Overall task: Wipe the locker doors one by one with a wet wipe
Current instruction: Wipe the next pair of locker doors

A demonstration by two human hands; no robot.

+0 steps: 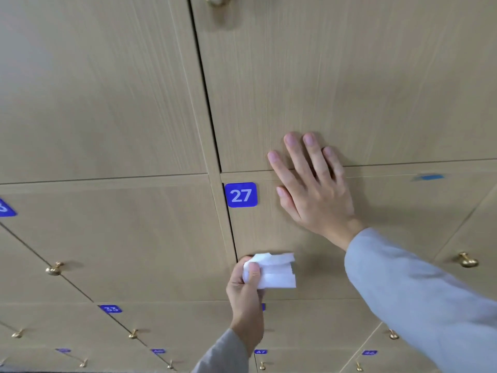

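A wall of light wooden locker doors fills the head view. Door number 27 (317,267) carries a blue label (241,195) at its top left corner. My left hand (246,289) grips a crumpled white wet wipe (274,271) against the lower left part of that door. My right hand (314,184) lies flat with straight, spread fingers across the seam between door 27 and the door above it (349,76). Grey sleeves cover both forearms.
Brass knobs stick out of the doors, one at the left (54,269), one at the right (468,261), one at the top (216,0). Lower rows carry more blue labels, such as 33 (110,309) and 47 (260,351). A blue mark (430,177) sits right of my right hand.
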